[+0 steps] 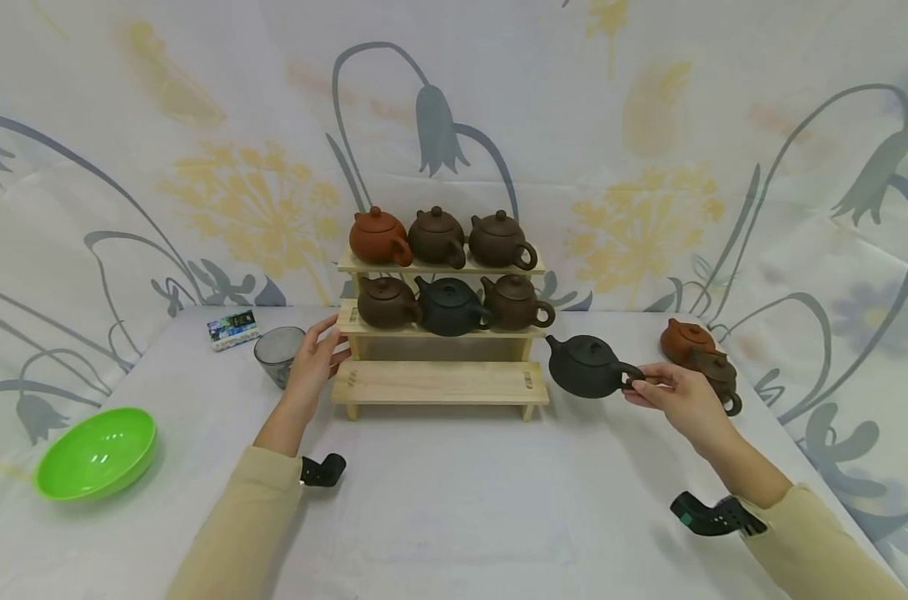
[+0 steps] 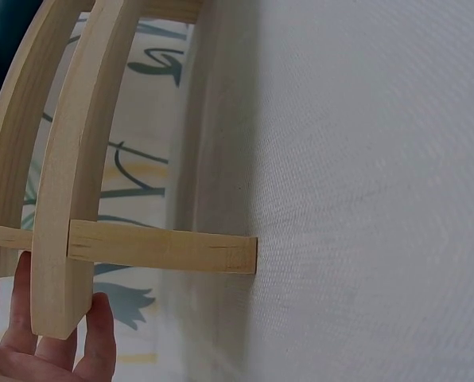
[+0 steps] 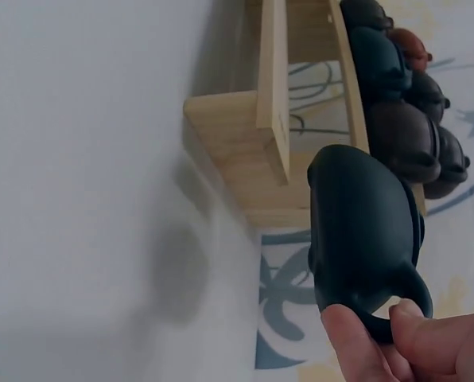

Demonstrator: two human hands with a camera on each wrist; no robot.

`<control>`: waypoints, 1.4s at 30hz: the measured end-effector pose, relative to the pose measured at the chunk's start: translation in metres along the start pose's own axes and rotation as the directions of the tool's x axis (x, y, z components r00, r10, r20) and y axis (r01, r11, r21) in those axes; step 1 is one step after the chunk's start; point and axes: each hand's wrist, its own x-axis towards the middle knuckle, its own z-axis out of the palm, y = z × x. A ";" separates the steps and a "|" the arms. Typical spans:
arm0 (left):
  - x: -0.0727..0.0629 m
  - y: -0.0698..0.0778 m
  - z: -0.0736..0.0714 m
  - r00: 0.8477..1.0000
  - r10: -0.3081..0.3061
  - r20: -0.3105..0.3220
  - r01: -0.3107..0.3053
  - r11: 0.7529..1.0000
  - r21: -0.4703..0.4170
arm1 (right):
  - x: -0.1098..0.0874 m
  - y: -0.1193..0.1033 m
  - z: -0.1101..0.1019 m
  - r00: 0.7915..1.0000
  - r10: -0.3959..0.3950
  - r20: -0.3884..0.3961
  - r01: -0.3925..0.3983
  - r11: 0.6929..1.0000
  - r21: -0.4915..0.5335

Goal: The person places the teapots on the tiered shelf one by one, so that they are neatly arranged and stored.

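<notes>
My right hand (image 1: 675, 398) pinches the loop handle of a black teapot (image 1: 585, 367) between thumb and fingers. The teapot is held in the air beside the rack's right end, its spout toward the rack; its dark rounded body (image 3: 360, 223) fills the middle of the right wrist view. At the left end of the three-tier wooden rack (image 1: 439, 382), my left hand (image 1: 313, 367) touches the wood with extended fingers (image 2: 102, 338). Several brown, reddish and dark teapots stand on the upper two tiers, including a dark teapot (image 1: 450, 307) mid-row. The lowest tier is bare.
A reddish teapot (image 1: 685, 339) and a brown teapot (image 1: 712, 371) stand close together at the table's right side. By my left hand are a grey translucent cup (image 1: 277, 350) and a small colourful box (image 1: 232, 330). A green bowl (image 1: 97, 454) sits at the left.
</notes>
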 end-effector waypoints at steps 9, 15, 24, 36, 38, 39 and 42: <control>0.000 0.000 0.000 1.000 0.002 -0.004 -0.002 1.000 0.004 | -0.010 -0.008 0.014 0.997 -0.052 0.050 0.046 0.993 0.109; 0.000 0.000 -0.001 1.000 0.008 0.003 -0.008 1.000 -0.002 | -0.008 -0.020 0.033 0.995 -0.061 0.079 0.047 0.985 0.166; 0.000 -0.001 -0.002 1.000 0.006 -0.001 -0.006 1.000 0.005 | 0.001 -0.036 0.065 0.991 -0.081 0.109 0.057 0.976 0.211; 0.001 -0.001 -0.001 1.000 0.006 0.002 -0.006 1.000 0.008 | 0.019 -0.053 0.111 0.988 -0.127 0.090 0.099 0.958 0.268; 0.002 -0.001 -0.001 1.000 0.004 0.001 -0.004 1.000 0.008 | 0.023 -0.056 0.118 0.989 -0.122 0.084 0.095 0.957 0.275; 0.002 -0.001 -0.001 1.000 0.005 0.001 -0.005 1.000 0.006 | 0.024 -0.057 0.121 0.990 -0.116 0.081 0.089 0.956 0.279; 0.002 -0.001 -0.001 1.000 0.006 0.002 -0.006 1.000 0.004 | 0.028 -0.062 0.132 0.991 -0.113 0.078 0.087 0.956 0.280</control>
